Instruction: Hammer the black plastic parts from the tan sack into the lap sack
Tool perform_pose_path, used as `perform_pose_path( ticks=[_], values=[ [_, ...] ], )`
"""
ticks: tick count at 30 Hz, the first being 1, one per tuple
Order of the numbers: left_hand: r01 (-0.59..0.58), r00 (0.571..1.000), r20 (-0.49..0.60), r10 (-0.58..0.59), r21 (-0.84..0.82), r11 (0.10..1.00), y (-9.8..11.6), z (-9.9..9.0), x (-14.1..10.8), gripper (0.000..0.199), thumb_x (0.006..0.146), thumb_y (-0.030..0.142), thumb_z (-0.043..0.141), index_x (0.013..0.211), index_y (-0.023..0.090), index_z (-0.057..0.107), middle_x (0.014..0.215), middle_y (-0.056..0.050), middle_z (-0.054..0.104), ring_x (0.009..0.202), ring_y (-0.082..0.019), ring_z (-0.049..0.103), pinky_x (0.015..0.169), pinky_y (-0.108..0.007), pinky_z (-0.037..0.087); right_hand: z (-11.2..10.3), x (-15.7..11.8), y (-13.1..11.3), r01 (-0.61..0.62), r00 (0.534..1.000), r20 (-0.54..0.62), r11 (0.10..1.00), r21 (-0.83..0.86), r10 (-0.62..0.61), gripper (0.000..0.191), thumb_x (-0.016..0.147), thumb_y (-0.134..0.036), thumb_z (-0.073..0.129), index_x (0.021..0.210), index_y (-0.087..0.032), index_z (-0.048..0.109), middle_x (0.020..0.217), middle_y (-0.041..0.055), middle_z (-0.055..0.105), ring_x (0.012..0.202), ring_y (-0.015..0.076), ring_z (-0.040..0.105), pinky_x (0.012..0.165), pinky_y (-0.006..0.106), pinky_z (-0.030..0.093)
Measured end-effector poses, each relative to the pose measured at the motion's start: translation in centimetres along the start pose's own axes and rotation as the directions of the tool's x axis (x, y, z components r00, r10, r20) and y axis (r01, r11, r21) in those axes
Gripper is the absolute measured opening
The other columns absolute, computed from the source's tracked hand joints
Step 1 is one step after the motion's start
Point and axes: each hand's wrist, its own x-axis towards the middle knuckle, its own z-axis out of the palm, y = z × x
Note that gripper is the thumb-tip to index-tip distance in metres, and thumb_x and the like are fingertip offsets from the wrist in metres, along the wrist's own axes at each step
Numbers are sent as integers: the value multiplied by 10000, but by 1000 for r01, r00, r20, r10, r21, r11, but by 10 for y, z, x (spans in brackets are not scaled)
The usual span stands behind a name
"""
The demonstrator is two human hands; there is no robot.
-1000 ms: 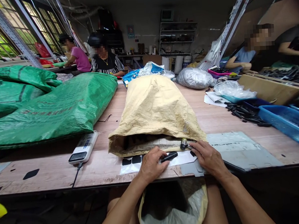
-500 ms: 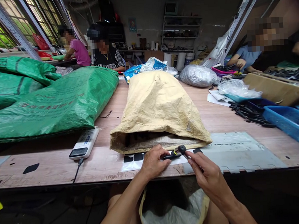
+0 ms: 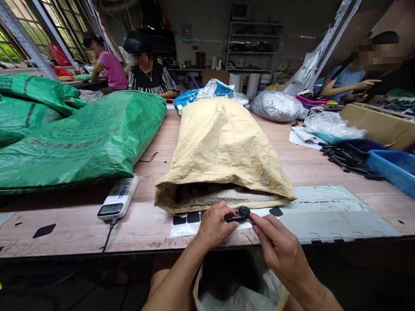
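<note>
My left hand [image 3: 214,224] is closed on a black tube-like part [image 3: 234,217] just above the table's front edge. From the right, my right hand [image 3: 278,242] pinches a thin dark rod with a round black head [image 3: 244,212]. The round head lies against the left hand's part; where they meet is too small to make out. Under the hands is a white sheet [image 3: 183,229] with black rounded patches. Right behind them, a tan woven sack [image 3: 224,140] lies with its mouth towards me. A second sack [image 3: 232,302], pale-lined, stands open between my legs.
Big green sacks [image 3: 88,143] cover the left side, with a white power bank [image 3: 121,197] and its cable before them. A grey mat [image 3: 339,213] lies right. Further right are black parts [image 3: 347,160], a blue basket [image 3: 399,173] and a cardboard box [image 3: 386,123]. Several people sit around.
My right hand has moved left, bringing the round black head against the part in my left hand. A yellow band seen there before is now mostly hidden. My left hand stays put.
</note>
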Motion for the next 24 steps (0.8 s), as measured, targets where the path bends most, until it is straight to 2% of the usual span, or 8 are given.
perform_pose_path(
  ticks=[3,6,9,12,16,19,22,24],
  values=[
    [1,1000,-1,-1,-11,1000,0,0,0,168,759,184,714,907,244,764,817,21,567,809,-146,562,701,-247,384,4,-1,2,-28,998,64,1000,-13,29,384,1004,-180,442,1349,-262,592,940,53,636,834,164,640,740,279,529],
    [5,1000,-7,-5,-15,1000,-1,0,0,190,752,192,716,927,245,765,825,20,577,813,-148,567,710,-251,391,-3,3,14,-38,999,24,999,-3,39,361,999,-211,475,1332,-268,602,1010,57,658,921,178,652,816,296,530],
    [7,1000,-27,-7,3,1000,-1,2,-1,202,735,199,722,928,244,763,827,20,583,807,-151,568,706,-257,391,-16,13,38,-56,998,-20,996,-74,55,317,988,-265,522,1285,-271,632,1064,51,673,985,192,655,866,311,521],
    [2,999,-39,-1,22,1000,-2,4,-2,216,722,193,724,929,242,762,814,22,579,789,-149,563,690,-257,387,-24,20,72,-83,996,-5,964,-252,85,268,985,-308,534,1210,-275,676,1002,30,678,909,183,656,789,304,517],
    [-7,999,-42,9,32,999,-6,5,0,229,720,183,728,938,243,763,816,22,583,780,-148,566,691,-258,397,-22,21,108,35,999,37,927,-373,-23,242,983,-299,530,1134,-250,713,907,34,670,894,205,622,827,342,498],
    [-20,999,-36,21,37,999,-3,1,1,199,749,213,740,946,233,760,830,9,597,789,-157,579,706,-264,415,-17,18,117,58,998,25,928,-367,-53,239,987,-289,523,1132,-239,705,918,40,665,904,200,613,835,331,488],
    [-146,989,2,146,19,989,12,-5,-12,173,861,299,689,998,206,739,893,-28,647,854,-176,607,766,-274,442,-15,16,116,44,999,18,920,-390,-40,231,985,-301,527,1132,-242,696,922,38,657,908,199,613,826,322,481],
    [-289,950,111,292,-40,956,25,-3,-31,212,934,342,612,1064,207,712,941,-41,687,884,-176,631,806,-268,454,-15,15,114,41,999,18,914,-404,-37,230,984,-307,530,1136,-245,690,934,36,655,918,200,611,836,324,479]
  ],
)
